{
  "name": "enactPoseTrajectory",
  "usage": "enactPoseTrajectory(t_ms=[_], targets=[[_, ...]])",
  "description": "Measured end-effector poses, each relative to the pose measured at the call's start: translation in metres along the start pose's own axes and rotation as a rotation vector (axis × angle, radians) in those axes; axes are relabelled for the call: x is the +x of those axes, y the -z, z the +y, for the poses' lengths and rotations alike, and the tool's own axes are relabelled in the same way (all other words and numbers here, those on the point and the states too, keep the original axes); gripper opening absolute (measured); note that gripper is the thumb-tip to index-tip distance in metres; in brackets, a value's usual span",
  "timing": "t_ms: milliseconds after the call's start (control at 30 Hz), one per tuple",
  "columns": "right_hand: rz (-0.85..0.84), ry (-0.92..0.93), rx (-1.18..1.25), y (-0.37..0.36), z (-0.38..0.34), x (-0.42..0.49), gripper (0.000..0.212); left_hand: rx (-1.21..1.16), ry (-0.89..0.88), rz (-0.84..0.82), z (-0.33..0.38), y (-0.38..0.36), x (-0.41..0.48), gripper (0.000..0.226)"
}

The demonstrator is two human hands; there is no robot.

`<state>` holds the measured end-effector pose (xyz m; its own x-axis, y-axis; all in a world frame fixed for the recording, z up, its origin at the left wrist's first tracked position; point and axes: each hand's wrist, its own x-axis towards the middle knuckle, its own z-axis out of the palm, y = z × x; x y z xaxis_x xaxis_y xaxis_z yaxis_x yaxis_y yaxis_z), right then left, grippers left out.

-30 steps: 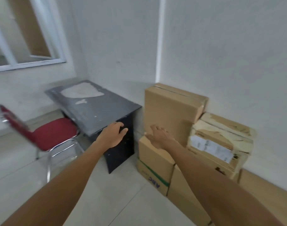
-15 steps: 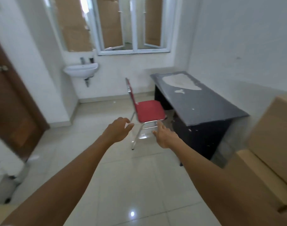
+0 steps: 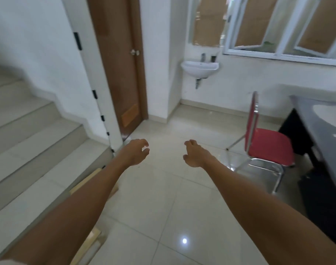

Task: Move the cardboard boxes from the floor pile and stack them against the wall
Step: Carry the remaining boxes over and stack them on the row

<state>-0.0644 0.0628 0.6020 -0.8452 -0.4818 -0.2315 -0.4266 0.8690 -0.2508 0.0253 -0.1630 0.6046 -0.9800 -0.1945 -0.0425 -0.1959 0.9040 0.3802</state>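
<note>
Both arms reach forward over the pale tiled floor [image 3: 163, 197]. The left hand [image 3: 135, 153] hangs palm down with its fingers loosely curled. Its grip is slack and holds nothing. The right hand [image 3: 195, 153] is level with it and a little apart, fingers also loosely curled, its grip empty as well. Neither hand touches anything.

The cardboard boxes [image 3: 84, 182] lie on the floor at the near left, at the foot of the stairs [image 3: 29, 131]. They are mostly hidden beneath the left forearm, so only tan edges show. A nearer cardboard edge [image 3: 91, 240] shows lower down beside the same arm. How many boxes there are cannot be told.

The stairs climb along the left side. Past them, at the far middle, a brown door [image 3: 117, 64] stands in a white wall. To the right of the door a white sink [image 3: 200, 68] hangs on the far wall, and a window [image 3: 278, 35] with white frames sits above and to the right of it.

On the right a red chair [image 3: 266, 146] with metal legs stands on the floor. Just beside it, at the right edge, is a dark desk [image 3: 320, 140], its surface marked by a pale patch. A small spot of light [image 3: 184, 241] reflects off a near tile between the arms.
</note>
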Motion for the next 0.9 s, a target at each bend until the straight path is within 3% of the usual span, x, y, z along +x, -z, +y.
enactPoseTrajectory(t_ms=[167,567,900], targets=[[-0.097,0.189,-0.059,-0.009,-0.059,0.074,0.048,-0.039,0.238,0.042,-0.068,0.017,-0.005,0.035],[-0.262,0.566,-0.142,-0.029,-0.173,0.197,0.053,0.001,0.738,0.138,-0.187,0.03,-0.064,0.036],[-0.342,0.772,-0.215,-0.068,-0.298,0.228,0.044,-0.05,0.938,0.154,-0.272,0.036,-0.108,0.037]])
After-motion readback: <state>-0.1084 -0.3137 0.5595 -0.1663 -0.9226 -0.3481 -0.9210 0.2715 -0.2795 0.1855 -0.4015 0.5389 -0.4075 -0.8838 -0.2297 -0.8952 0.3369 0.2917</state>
